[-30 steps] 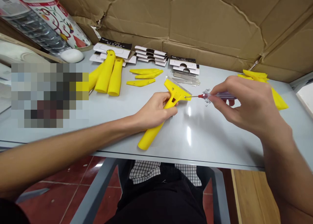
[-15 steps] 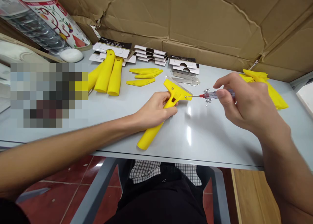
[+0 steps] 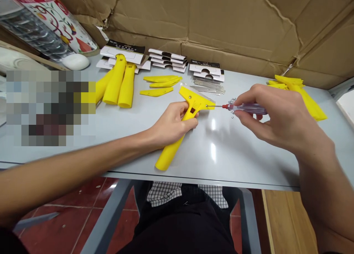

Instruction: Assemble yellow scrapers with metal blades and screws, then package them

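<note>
My left hand point(image 3: 173, 123) is wrapped round the neck of a yellow scraper point(image 3: 170, 150), its handle slanting down toward the table's front edge. A thin blade edge shows along the far side of the scraper's head. My right hand point(image 3: 273, 115) grips a screwdriver point(image 3: 246, 107) with a clear handle and red collar. The screwdriver lies nearly level, and its tip meets the screw at the head's right end. Another screw sits in the head's left part. Small nuts or screws point(image 3: 232, 100) lie beside the right fingertips, partly hidden by them.
Yellow strips point(image 3: 156, 92), metal blades point(image 3: 208, 86) and folded cards point(image 3: 167, 59) lie behind the scraper. Several yellow handles point(image 3: 126, 88) lie at left with a printed card. More yellow pieces point(image 3: 306, 95) are at right. Cardboard point(image 3: 221, 25) stands along the back; a blurred patch covers the left.
My right thumb and fingers have closed in along the screwdriver handle, and the screwdriver sits more level. The scraper has shifted slightly left in view, along with the surroundings.
</note>
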Tool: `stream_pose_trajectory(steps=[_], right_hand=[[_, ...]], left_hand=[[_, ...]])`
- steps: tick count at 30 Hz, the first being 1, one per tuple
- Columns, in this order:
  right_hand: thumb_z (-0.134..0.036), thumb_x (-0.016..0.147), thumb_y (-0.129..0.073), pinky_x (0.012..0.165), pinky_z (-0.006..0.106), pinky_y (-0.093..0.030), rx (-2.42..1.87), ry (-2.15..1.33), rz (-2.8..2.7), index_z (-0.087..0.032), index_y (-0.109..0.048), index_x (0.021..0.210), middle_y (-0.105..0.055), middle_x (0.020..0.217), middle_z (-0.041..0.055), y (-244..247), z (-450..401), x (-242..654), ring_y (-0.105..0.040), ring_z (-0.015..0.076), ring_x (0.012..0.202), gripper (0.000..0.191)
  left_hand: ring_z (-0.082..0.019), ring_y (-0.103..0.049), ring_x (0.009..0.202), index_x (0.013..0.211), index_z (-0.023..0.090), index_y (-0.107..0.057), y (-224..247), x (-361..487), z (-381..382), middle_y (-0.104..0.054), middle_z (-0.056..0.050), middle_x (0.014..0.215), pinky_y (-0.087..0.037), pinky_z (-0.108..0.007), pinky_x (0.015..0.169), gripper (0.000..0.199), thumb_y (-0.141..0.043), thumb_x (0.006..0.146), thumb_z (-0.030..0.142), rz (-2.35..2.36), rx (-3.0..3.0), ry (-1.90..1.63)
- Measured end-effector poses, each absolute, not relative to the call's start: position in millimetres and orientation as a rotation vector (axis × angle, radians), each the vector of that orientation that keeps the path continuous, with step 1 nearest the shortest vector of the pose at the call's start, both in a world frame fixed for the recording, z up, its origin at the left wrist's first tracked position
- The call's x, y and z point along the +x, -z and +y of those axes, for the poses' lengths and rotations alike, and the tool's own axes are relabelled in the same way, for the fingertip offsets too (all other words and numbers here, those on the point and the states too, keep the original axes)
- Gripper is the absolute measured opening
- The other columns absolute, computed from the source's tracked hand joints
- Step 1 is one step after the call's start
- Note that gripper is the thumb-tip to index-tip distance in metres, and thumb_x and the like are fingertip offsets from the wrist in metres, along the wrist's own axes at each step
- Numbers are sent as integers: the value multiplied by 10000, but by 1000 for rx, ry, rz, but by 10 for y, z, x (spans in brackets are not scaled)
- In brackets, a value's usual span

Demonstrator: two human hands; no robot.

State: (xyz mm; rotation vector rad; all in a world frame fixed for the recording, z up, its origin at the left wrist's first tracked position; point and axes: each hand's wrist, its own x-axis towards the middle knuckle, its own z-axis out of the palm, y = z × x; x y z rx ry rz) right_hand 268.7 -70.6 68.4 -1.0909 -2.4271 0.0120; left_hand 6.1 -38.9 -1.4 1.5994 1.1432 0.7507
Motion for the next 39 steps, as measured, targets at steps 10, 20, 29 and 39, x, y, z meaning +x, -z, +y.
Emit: stream_pose_trajectory(steps=[10,20,29,39], right_hand=[[-346,1055,-665,590,354,-433,-1109,351,-2359,-275,-696,1015,-770,734,-36,-828,-831,2706,-711,165,621,87],[-294,1020,-663,542,363,-282,-1152,472,-2422,-290,-712,1011,-724,654,-73,-789,-862,2670,-602,161,542,49],[-463,1060,-602,595,371,-343,-1254,418,-2408,-303,-724,1063,-706,630,-31,-799,-890,2662,-695,218,623,202],[-401,1037,-670,568,391,-365,-1128,523,-2388,-276,-673,1025,-730,678,-40,-745,-813,2703,-650,191,571,126]], left_hand=[[-217,-646,854,833,189,-655,-106,76,-534,-706,-34,859,-527,-331,762,121,-704,758,271,1208,1702,-817],[-225,-664,877,851,197,-667,-123,74,-541,-717,-41,879,-557,-351,794,115,-717,765,254,1244,1708,-811],[-238,-676,928,844,197,-669,-98,63,-544,-707,-40,883,-554,-345,825,108,-716,779,269,1250,1721,-821],[-225,-656,868,836,187,-658,-83,81,-510,-697,-41,868,-537,-341,784,115,-698,763,267,1267,1716,-791]])
